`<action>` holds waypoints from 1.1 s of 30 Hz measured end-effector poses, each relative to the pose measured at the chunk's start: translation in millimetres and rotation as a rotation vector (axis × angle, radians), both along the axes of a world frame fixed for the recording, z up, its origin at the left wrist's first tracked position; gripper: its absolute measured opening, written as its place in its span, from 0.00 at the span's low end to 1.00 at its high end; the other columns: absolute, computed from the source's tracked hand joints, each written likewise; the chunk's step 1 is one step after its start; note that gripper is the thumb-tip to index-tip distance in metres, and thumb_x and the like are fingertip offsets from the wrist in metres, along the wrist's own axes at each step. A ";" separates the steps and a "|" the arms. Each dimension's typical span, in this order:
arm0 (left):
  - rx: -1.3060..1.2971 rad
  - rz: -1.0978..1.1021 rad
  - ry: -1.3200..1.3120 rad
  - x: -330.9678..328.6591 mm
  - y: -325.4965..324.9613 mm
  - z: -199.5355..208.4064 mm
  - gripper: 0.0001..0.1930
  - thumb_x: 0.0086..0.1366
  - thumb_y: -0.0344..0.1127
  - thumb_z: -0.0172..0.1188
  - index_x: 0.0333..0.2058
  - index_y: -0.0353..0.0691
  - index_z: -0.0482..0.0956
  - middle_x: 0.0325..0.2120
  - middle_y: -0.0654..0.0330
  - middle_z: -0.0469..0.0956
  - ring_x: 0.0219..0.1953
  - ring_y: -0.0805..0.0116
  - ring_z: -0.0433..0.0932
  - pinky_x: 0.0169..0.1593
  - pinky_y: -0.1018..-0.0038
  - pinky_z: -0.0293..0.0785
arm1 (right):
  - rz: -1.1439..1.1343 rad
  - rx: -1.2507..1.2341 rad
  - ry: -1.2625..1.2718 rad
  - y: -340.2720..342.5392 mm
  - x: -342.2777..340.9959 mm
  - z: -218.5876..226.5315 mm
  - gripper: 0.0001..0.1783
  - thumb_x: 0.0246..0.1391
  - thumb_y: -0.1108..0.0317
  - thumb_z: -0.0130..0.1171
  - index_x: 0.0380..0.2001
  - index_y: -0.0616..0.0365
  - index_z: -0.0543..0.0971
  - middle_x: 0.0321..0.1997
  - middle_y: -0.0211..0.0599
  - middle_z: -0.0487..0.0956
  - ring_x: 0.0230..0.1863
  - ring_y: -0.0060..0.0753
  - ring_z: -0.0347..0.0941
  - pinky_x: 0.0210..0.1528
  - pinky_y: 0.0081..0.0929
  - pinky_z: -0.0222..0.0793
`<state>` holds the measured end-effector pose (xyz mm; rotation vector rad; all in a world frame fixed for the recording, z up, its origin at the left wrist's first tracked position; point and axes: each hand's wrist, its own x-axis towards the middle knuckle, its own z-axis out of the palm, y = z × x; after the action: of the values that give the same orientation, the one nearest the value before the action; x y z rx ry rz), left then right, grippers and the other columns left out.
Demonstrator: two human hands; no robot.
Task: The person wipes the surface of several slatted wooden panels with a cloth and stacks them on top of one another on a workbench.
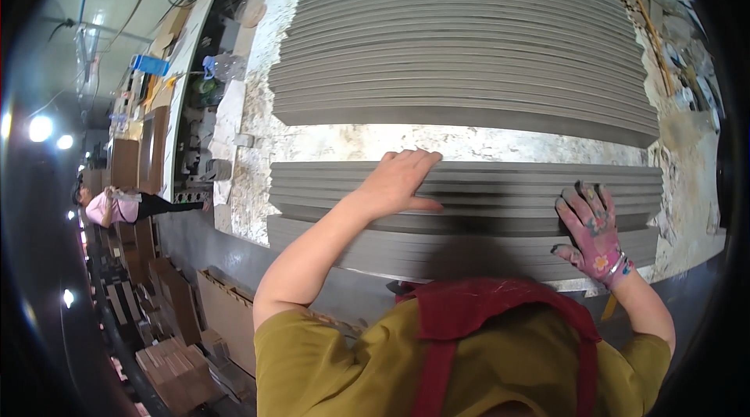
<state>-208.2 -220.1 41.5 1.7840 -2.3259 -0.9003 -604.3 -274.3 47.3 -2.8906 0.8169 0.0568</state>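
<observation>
A near bundle of long grey strips (500,182) lies side by side across the work table, parallel to its front edge. My bare left hand (400,184) rests on these strips, its fingertips at their far edge and its thumb spread apart. Toward their right end my right hand (591,231), in a pink flowered glove with dark fingertips, lies on the strips with its fingers apart. Neither hand is closed around a strip. Beyond a pale gap, a much larger row of similar grey strips (461,42) covers the far part of the table.
The white, stained table (351,142) shows between the two groups. Left of it are plastic bottles (225,68) and a blue item (150,65). Cardboard boxes (178,370) stand at the lower left. A person in pink (113,207) stands farther left. Tools and cables (687,81) crowd the right.
</observation>
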 end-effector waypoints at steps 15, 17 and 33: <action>-0.319 -0.097 -0.174 -12.0 26.8 -17.4 0.39 0.38 0.45 0.74 0.50 0.42 0.68 0.38 0.62 0.70 0.41 0.64 0.71 0.42 0.67 0.66 | -0.090 0.333 -0.362 -45.7 64.6 66.4 0.23 0.55 0.62 0.53 0.53 0.60 0.71 0.53 0.49 0.73 0.54 0.56 0.68 0.57 0.42 0.62; -0.429 -0.104 -0.254 -14.8 29.3 -8.9 0.38 0.37 0.44 0.74 0.49 0.43 0.68 0.36 0.63 0.70 0.40 0.66 0.71 0.41 0.68 0.66 | -0.090 0.705 -0.375 -83.7 96.8 40.2 0.21 0.58 0.57 0.52 0.51 0.58 0.73 0.48 0.48 0.76 0.47 0.52 0.72 0.52 0.40 0.67; -0.634 -0.045 -0.439 9.3 2.1 -16.5 0.39 0.48 0.46 0.67 0.60 0.50 0.63 0.57 0.52 0.65 0.55 0.60 0.68 0.49 0.65 0.65 | 0.220 0.255 0.137 -85.6 186.2 15.7 0.51 0.42 0.47 0.66 0.64 0.61 0.57 0.48 0.50 0.71 0.48 0.50 0.70 0.52 0.40 0.63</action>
<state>-198.9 -218.0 25.0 1.7497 -2.4845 0.2625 -418.1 -359.9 63.0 -2.7402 0.4661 0.3580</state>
